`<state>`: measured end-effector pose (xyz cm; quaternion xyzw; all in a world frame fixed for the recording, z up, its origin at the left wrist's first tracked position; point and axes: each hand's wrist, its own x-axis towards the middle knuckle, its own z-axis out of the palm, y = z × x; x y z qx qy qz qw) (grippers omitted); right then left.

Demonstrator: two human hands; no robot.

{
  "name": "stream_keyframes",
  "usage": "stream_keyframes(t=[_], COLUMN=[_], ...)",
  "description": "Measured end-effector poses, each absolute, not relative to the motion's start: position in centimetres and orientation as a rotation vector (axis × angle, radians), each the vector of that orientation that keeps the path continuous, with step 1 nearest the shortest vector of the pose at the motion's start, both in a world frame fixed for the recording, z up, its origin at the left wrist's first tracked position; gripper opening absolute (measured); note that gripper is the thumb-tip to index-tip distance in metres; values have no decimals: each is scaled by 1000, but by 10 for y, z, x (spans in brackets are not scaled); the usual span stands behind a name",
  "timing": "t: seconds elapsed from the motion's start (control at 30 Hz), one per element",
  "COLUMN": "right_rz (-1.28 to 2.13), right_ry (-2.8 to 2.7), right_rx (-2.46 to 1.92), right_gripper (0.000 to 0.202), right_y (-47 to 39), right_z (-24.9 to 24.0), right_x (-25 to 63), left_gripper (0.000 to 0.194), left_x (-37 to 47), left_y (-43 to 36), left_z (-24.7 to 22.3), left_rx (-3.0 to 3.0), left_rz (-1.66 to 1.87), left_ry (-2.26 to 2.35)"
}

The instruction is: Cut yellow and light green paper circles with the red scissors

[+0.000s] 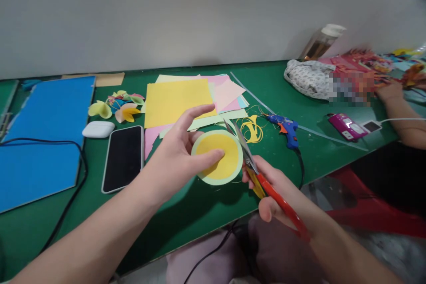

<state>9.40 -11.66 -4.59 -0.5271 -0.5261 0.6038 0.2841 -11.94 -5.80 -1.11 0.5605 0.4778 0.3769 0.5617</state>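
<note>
My left hand (186, 153) pinches a round paper disc (229, 164), yellow in the middle with a pale green rim, its thumb lying on the yellow face. The disc is held above the green table. In my right hand (273, 186) are scissors (279, 199) with red and yellow handles. Their blades are parted and point up and away, along the disc's right edge. Behind the disc lie sheets of coloured paper, a yellow sheet (179, 100) on top. Thin yellow paper scraps (254, 128) rest just beyond the scissors.
A phone (123, 157), a white case (98, 129), paper petals (124, 112) and a blue board (49, 142) lie left. A blue glue gun (289, 131), a purple device (348, 127) and a bottle (322, 42) are right. Another person's arm (406, 115) reaches in at far right.
</note>
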Motion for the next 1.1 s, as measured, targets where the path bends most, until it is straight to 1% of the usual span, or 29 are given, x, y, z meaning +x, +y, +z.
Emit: stream_keyframes(t=[0.13,0.27,0.37,0.53,0.67,0.83,1.03,1.1], right_rz=[1704,1695,1751,1764,1687,1599,1711,1717], right_ry=[-1294,-1322,-1291,-1291,-1377,-1484,-1372,-1370], right_rx=[-1373,-1336,-1271,-1275,-1326,-1363,-1321,-1325], right_gripper=[80,78,77,77,82,82,83,81], right_y=[-116,-117,-118,-119,-120,-118,-119,-119], right_z=[-48,-52,-55,-56,-57,-57,-55,-54], right_x=[95,99,101,103,104,105,107,107], left_gripper=[74,75,74,73,72,72,72,71], left_x=[-119,-119,-119,-120,-121,-122,-123,-123], left_y=[-59,-58,-57,-58,-58,-59,-58,-58], left_z=[-11,-10,-10,-10,-10,-9,-10,-10], left_rx=[1333,1343,1356,1347,1353,1356,1372,1371], left_rz=[869,868,883,867,860,847,844,842], left_ry=[1132,1142,1160,1143,1144,1138,1147,1153])
